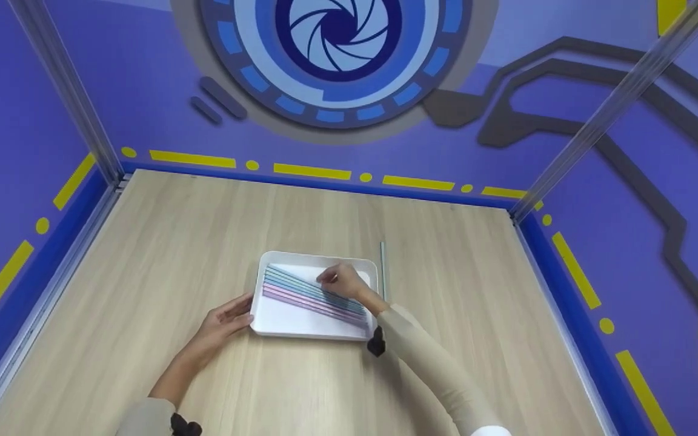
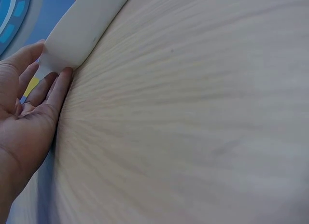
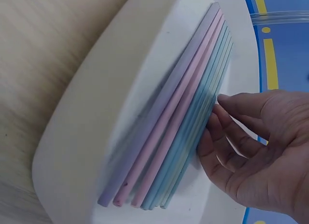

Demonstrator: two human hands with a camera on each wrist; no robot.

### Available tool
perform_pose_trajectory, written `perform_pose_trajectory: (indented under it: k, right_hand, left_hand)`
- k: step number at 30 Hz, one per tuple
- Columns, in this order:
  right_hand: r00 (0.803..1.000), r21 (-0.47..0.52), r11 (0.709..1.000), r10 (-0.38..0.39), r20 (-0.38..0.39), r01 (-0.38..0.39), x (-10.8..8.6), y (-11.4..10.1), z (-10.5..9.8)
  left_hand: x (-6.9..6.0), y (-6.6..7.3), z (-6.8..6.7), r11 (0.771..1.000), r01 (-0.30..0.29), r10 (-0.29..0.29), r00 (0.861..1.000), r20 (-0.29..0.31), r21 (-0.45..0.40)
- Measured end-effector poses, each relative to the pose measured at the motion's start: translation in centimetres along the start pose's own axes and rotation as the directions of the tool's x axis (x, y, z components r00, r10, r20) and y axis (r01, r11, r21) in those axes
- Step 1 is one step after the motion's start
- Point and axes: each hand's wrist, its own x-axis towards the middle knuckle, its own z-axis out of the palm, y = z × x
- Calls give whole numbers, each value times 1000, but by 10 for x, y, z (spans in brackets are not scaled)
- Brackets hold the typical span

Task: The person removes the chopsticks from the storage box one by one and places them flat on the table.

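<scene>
A white rectangular tray (image 1: 306,327) holds a slanting row of several pastel straws (image 3: 174,122), purple and pink on the near side, blue and green on the far side. Over the tray, my right hand (image 1: 344,281) has its fingers bent, with thumb and fingertips closed at the outer green-blue straw in the right wrist view. My left hand (image 1: 222,327) touches the tray's left wall with fairly straight fingers, near its front corner. In the left wrist view, the left fingertips (image 2: 66,74) meet the tray's outer wall (image 2: 82,31) down by the tabletop.
Just beyond the tray's right side, a single grey-blue straw (image 1: 383,266) lies on the wood-grain table (image 1: 203,212). Blue-purple printed panels (image 1: 143,91) rise at the back and both sides. Clear posts (image 1: 615,91) stand at the rear corners.
</scene>
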Motion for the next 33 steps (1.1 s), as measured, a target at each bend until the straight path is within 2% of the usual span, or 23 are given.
perform_pose_trajectory:
  k: [3, 8, 14, 20, 23, 27, 31, 33]
  right_hand:
    - [1000, -10, 1000, 27, -9, -27, -1, 2, 3]
    - [999, -35, 999, 15, -47, -16, 1, 4, 7]
    - [998, -106, 992, 62, -30, -65, 4, 2, 9]
    - [999, -176, 983, 39, -27, -43, 3, 3, 9]
    - [999, -147, 988, 45, -28, -48, 2, 2, 8]
    - [997, -39, 996, 80, -22, -81, 2, 0, 3]
    - [991, 41, 991, 131, -11, -130, 2, -3, -4]
    - [990, 50, 989, 138, -14, -137, 3, -5, -8]
  left_hand:
    - [-1, 1, 0, 1000, 8, -8, 1000, -2, -17]
    - [0, 3, -1, 999, 11, -11, 1000, 3, -34]
    - [0, 2, -1, 1000, 15, -15, 1000, 0, -26]
    - [-1, 1, 0, 999, 32, -32, 999, 7, -22]
    - [0, 1, 1, 999, 34, -34, 999, 0, -24]
    - [1, 1, 1, 999, 25, -24, 1000, 5, -34]
    - [1, 0, 1, 999, 18, -17, 1000, 11, -44]
    - [0, 0, 1, 999, 21, -21, 1000, 8, -40]
